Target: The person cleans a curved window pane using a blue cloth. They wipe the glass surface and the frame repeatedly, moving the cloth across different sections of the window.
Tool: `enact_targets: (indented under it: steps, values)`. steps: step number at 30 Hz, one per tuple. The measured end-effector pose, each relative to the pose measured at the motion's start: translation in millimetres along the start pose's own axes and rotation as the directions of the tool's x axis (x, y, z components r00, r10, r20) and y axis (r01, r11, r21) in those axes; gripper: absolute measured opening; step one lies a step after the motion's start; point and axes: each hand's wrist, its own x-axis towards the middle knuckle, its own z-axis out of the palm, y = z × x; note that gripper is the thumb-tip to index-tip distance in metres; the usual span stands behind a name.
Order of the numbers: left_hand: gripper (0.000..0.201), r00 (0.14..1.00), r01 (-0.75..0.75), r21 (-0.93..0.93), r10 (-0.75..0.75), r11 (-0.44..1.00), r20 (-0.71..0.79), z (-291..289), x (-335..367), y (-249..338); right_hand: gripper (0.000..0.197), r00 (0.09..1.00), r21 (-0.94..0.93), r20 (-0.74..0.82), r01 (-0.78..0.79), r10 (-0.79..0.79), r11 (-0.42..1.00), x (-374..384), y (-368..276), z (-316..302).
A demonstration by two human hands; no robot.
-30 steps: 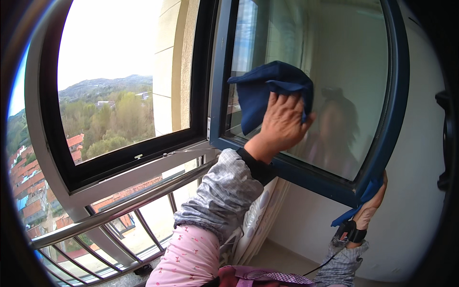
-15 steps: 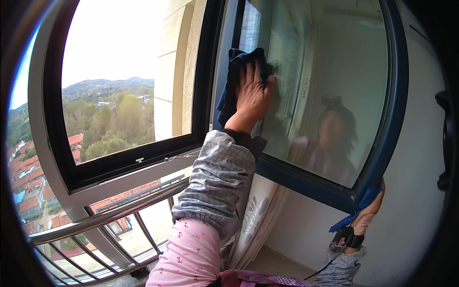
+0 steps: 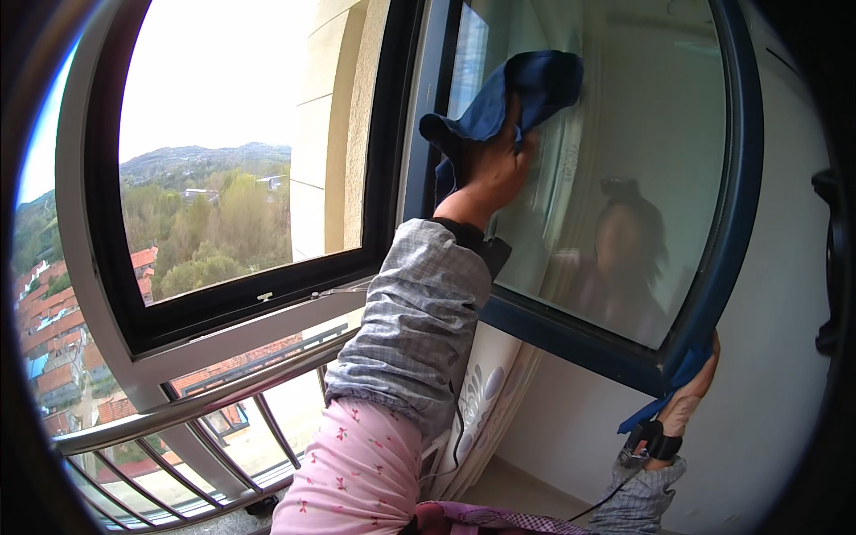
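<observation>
My left hand is up at the hinge side of an opened window sash, gripping a dark blue cloth. Part of the cloth spreads above the fingers over the glass pane, and another fold hangs beside the wrist. Some of the fingertips are hidden by the fabric. At the sash's lower right corner, my right hand is wrapped round the blue frame with a second blue cloth under it. Its fingertips are behind the frame.
Left of the sash is the open window frame, with a stay arm along its bottom. A metal railing runs below it. A patterned curtain hangs under the sash, and a white wall stands at the right.
My left hand has turned and shifted slightly right, and the cloth has swung from a bunch at the frame's edge up and right across the glass. My right hand stays at the corner.
</observation>
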Motion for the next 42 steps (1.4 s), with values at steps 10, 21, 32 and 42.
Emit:
enact_targets:
  steps: [10, 21, 32, 42]
  values:
    - [0.049, 0.999, -0.004, 0.112, 0.0, 0.994, 0.037, -11, -81, 35, 0.063, 0.979, -0.005, -0.12, -0.165, 0.163, 0.986, 6, -9, 6]
    - [0.057, 0.994, -0.087, 0.175, 0.073, 0.981, 0.085, -9, -49, 24, 0.066, 1.0, -0.067, -0.022, -0.006, 0.005, 0.998, 2, -13, 5]
    - [0.058, 0.98, -0.023, -0.02, 0.026, 1.0, 0.199, -14, 24, 23, 0.068, 0.992, -0.104, -0.076, -0.109, 0.101, 0.989, 1, -11, 5]
    - [0.036, 0.962, -0.233, -0.136, 0.248, 0.963, 0.113, -4, -43, 42, 0.088, 0.992, -0.063, -0.073, -0.112, 0.107, 0.992, 2, -7, 3]
